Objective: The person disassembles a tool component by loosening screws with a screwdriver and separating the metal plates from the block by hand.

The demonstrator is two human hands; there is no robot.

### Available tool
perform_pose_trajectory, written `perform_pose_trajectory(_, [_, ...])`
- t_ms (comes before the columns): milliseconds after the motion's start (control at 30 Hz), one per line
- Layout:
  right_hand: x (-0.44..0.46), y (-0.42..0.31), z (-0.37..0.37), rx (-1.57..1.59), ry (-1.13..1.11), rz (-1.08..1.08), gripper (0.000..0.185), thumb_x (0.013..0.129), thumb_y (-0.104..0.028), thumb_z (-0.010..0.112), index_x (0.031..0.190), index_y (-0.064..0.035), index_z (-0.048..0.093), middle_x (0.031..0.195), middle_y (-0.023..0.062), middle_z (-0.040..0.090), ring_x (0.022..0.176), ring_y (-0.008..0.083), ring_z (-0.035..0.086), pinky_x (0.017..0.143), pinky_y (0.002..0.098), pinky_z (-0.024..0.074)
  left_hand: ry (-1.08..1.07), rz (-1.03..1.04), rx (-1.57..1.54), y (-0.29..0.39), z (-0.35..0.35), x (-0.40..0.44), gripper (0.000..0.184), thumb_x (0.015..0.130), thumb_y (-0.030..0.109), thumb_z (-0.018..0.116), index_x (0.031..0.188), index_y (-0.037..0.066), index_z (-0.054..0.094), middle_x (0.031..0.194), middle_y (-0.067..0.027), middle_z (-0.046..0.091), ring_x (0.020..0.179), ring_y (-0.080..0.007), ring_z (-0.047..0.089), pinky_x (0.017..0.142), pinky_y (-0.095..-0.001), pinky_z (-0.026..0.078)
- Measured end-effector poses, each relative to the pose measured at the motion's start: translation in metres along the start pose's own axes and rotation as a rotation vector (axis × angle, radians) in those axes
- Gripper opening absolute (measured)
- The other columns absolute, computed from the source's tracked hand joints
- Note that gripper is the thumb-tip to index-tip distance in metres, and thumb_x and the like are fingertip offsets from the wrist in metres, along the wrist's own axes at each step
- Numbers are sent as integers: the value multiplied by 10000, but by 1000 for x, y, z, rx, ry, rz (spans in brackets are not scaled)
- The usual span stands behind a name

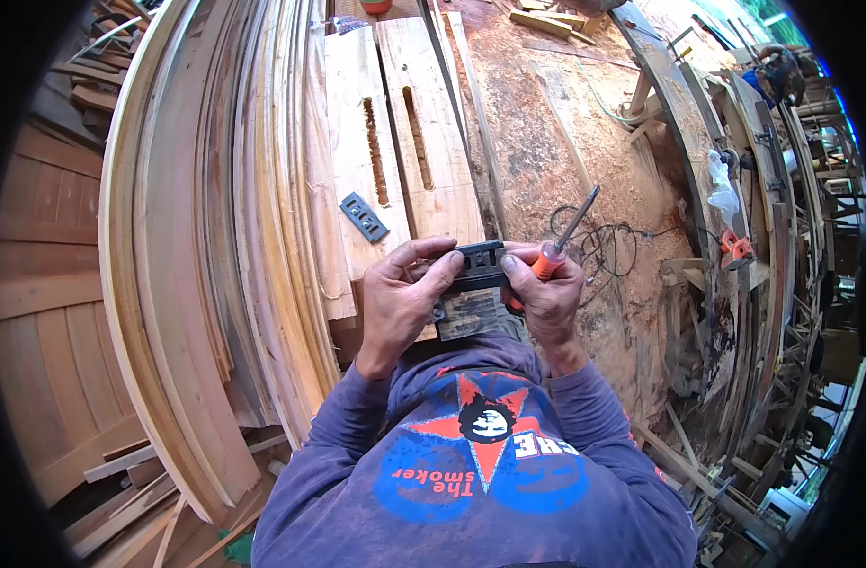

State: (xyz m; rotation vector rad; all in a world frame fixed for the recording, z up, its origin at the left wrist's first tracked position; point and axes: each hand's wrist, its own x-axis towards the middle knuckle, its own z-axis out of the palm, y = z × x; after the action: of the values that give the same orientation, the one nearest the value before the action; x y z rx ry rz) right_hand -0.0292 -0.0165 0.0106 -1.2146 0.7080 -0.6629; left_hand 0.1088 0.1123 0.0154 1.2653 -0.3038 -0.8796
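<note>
My left hand (406, 289) pinches the left end of a small black slotted piece (482, 259) between thumb and fingers. At its other end, my right hand (548, 293) grips the same piece with the thumb. A screwdriver with an orange handle (547, 261) is also tucked in my right hand, its shaft pointing up and to the right. Just ahead of my left hand, a dark blue-grey plate with cutouts (364, 218) lies on a pale board (352, 123). Under my hands is a dark, worn block (475, 313). What lies behind the black piece is hidden.
A second board (428, 104) has a long rough slot, like the one beside it. Long planks (177, 246) are stacked at the left. Wood shavings (527, 123) cover the right side, where a black cord (611, 237) lies coiled. An orange tool (736, 248) sits farther right.
</note>
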Motion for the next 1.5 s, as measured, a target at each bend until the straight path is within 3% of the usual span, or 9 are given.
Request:
perform_pose_trajectory(100, [-2,-2,1,12,-1,-9,79,926,4,698,987,41,732,828,89,718,557,78,598,492,219,457,-7,-32,-28,0,-1,2,253,918,35,762,1147,-53,701,1016,-128,749,888,-160,734,782,-264,609])
perform_pose_trajectory(300, [0,-4,-4,27,-11,27,93,933,-11,692,991,49,733,840,94,722,563,93,611,495,224,471,-47,-19,6,2,1,4,261,942,45,739,1177,-56,687,957,-120,760,847,-117,718,752,-236,592])
perform_pose_trajectory(500, [-1,-2,-7,60,-14,64,132,943,-40,691,1023,56,731,810,83,713,563,98,614,494,225,470,-52,-47,-19,7,3,2,250,907,26,769,1135,-60,711,1027,-124,742,895,-168,735,805,-280,614])
perform_pose_trajectory(600, [-1,-3,-7,68,-10,71,135,944,-40,691,1029,55,732,795,72,708,565,92,611,493,222,461,-75,-19,0,7,2,0,263,942,53,742,1172,-63,689,963,-132,761,843,-123,722,751,-249,602])
perform_pose_trajectory(967, [-4,-3,-8,96,-24,74,134,949,-43,685,1026,55,735,754,56,695,563,78,604,497,222,453,-105,-56,5,10,-3,-2,267,920,41,760,1159,-62,700,995,-135,753,861,-145,728,771,-270,606])
perform_pose_trajectory(1167, [0,-10,-9,177,-24,158,244,937,-34,708,1169,39,683,817,50,707,590,65,608,497,212,451,-139,-73,54,6,-7,-2,276,928,37,751,1179,-62,694,956,-114,759,850,-116,716,764,-245,591])
perform_pose_trajectory(1333, [1,-8,-19,-116,-274,208,272,899,-65,784,1142,-7,677,844,26,700,611,44,600,501,202,462,-206,-100,97,2,-13,-1,299,954,94,737,1205,-59,685,1006,-115,754,906,-119,712,787,-254,588])
perform_pose_trajectory(1433, [1,-10,-16,-80,-271,231,254,895,-68,788,1120,-15,684,841,26,699,599,48,596,492,206,465,-251,-186,105,11,-23,0,361,987,134,693,1284,-63,634,1052,-114,736,925,-173,726,831,-306,607])
perform_pose_trajectory(1500, [1,-9,-16,-79,-269,250,255,893,-67,789,1119,-13,685,841,28,699,597,50,597,488,209,465,-264,-291,-241,11,-27,1,410,1020,164,639,1358,-58,568,1136,-130,713,998,-171,709,845,-318,613])
